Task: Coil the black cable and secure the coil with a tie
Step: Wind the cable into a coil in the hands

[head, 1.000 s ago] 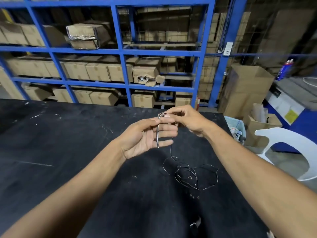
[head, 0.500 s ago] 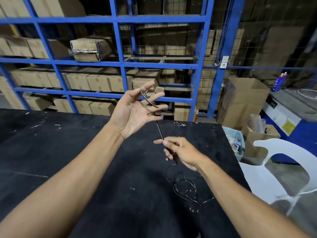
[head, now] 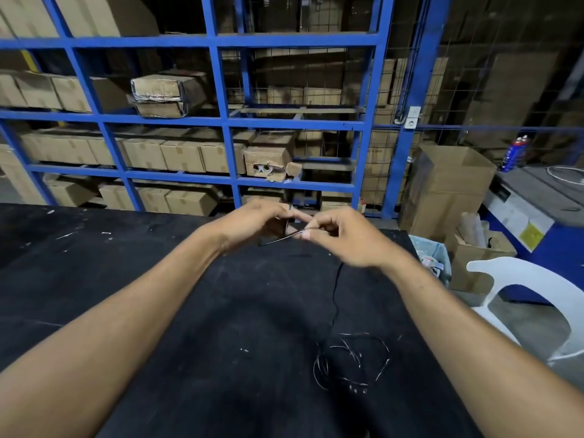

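A thin black cable [head: 335, 298] runs from my hands down to a loose tangle [head: 350, 361] lying on the black table [head: 126, 311]. My left hand [head: 252, 221] and my right hand [head: 341, 235] meet above the table's far edge. A short stretch of cable spans between them, pinched by my right thumb and forefinger. My left fingers curl around a small loop of the cable, partly hidden behind the hand. No tie is visible.
Blue metal racking [head: 221, 121] with cardboard boxes stands behind the table. To the right are an open carton [head: 455, 184], a bin of scraps [head: 433, 257] and a white plastic chair [head: 537, 295].
My left hand came down from its raised, spread pose and my right hand rose to meet it. Both now pinch the cable close together, and the cable's slack has drawn taut off the tangle.
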The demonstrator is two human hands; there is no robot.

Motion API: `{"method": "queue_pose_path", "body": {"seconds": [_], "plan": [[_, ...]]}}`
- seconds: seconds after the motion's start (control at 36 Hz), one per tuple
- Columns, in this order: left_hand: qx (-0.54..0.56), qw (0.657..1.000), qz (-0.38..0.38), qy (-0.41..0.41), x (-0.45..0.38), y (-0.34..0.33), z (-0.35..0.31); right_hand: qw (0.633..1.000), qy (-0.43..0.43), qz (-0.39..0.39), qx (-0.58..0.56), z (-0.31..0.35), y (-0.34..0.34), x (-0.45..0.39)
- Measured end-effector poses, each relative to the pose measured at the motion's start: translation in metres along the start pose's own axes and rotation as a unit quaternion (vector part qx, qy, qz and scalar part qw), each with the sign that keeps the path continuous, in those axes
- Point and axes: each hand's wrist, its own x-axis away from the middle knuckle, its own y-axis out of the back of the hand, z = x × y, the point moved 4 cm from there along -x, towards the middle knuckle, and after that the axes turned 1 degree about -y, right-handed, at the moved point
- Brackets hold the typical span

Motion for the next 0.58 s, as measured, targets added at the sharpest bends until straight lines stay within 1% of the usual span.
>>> {"method": "queue_pose_path", "body": {"seconds": [0.06, 0.14, 0.19, 0.25, 0.33, 0.44, 0.53, 0.58], "plan": [[-0.013, 1.000, 0.018, 0.019, 0.000, -0.006, 0.001, 1.000, 0.014, -0.007, 0.015, 0.005, 0.009, -0.007], [0.031, 0.994, 0.093, 0.054, 0.003, -0.014, 0.003, 0.999, 0.032, -0.006, 0.003, 0.010, 0.023, -0.014], [0.078, 0.986, 0.130, 0.072, 0.006, -0.016, 0.003, 0.998, 0.050, 0.001, -0.026, 0.011, 0.031, -0.018], [0.117, 0.976, 0.168, 0.070, 0.010, -0.017, 0.001, 0.996, 0.060, -0.004, -0.064, 0.010, 0.037, -0.022], [0.183, 0.954, 0.229, 0.057, 0.016, -0.019, -0.002, 0.990, 0.053, -0.012, -0.131, 0.003, 0.039, -0.024], [0.246, 0.936, 0.252, 0.028, 0.020, -0.022, -0.008, 0.972, 0.029, -0.026, -0.232, -0.009, 0.026, -0.022], [0.305, 0.916, 0.260, 0.000, 0.020, -0.023, -0.012, 0.952, -0.015, -0.054, -0.301, -0.021, 0.013, -0.019], [0.353, 0.899, 0.260, -0.012, 0.020, -0.021, -0.014, 0.935, -0.048, -0.058, -0.346, -0.030, 0.001, -0.018]]}}
